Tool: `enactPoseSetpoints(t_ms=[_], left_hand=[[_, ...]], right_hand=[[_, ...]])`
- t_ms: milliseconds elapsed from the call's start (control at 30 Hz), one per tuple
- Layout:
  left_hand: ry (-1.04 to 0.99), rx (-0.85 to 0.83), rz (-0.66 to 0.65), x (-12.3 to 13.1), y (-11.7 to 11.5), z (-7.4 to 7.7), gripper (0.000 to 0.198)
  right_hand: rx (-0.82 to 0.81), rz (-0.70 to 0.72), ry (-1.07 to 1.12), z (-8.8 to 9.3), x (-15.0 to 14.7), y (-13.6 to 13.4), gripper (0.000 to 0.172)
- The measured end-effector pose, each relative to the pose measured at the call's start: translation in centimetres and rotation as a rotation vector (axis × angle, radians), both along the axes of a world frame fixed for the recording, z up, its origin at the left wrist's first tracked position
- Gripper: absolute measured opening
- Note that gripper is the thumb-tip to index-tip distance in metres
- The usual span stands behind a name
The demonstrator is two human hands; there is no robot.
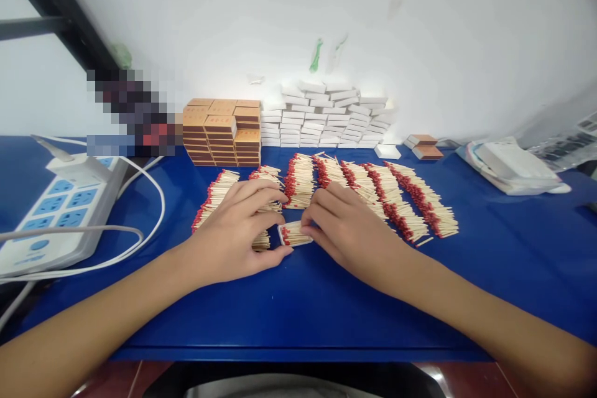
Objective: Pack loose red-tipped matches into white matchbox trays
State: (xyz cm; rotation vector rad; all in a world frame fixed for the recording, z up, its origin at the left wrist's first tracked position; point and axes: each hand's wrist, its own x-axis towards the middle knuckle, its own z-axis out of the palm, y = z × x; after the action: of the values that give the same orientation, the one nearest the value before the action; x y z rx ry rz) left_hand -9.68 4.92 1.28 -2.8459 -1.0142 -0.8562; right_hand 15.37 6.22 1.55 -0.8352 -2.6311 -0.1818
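Observation:
A white matchbox tray (297,234) filled with red-headed matches lies on the blue table between my hands. My left hand (242,224) grips its left end between thumb and index finger, the other fingers stretched over the matches behind. At the tray's right end, my right hand (342,221) has its thumb and fingertips pinched together on the tray or the matches; the exact contact is hidden. Rows of loose matches (299,177) lie just behind both hands, and more rows (422,199) spread to the right.
Orange-brown matchboxes (221,130) are stacked against the wall, beside piled white trays (321,118). Two matchboxes (426,148) and a white packet (513,165) sit at the right. A power strip (60,211) with white cables (161,199) occupies the left side.

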Motion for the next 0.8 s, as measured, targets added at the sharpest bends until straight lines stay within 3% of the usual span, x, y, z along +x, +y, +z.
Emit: enactPoseSetpoints(t_ms=[100,333,800], left_hand=[[-0.002,0.001,0.000,0.0,-0.1,0.0,0.021],[0.003,-0.001,-0.011,0.0,-0.1,0.2,0.021],[-0.004,0.026,-0.016,-0.1,-0.1,0.0,0.021]], right_hand=[[-0.058,0.041,0.037,-0.1,0.1,-0.1,0.020],[-0.097,-0.032,0.084,-0.4,1.2,1.6,0.021],[-0.002,-0.089,-0.034,-1.5,1.1,3.0,0.021]])
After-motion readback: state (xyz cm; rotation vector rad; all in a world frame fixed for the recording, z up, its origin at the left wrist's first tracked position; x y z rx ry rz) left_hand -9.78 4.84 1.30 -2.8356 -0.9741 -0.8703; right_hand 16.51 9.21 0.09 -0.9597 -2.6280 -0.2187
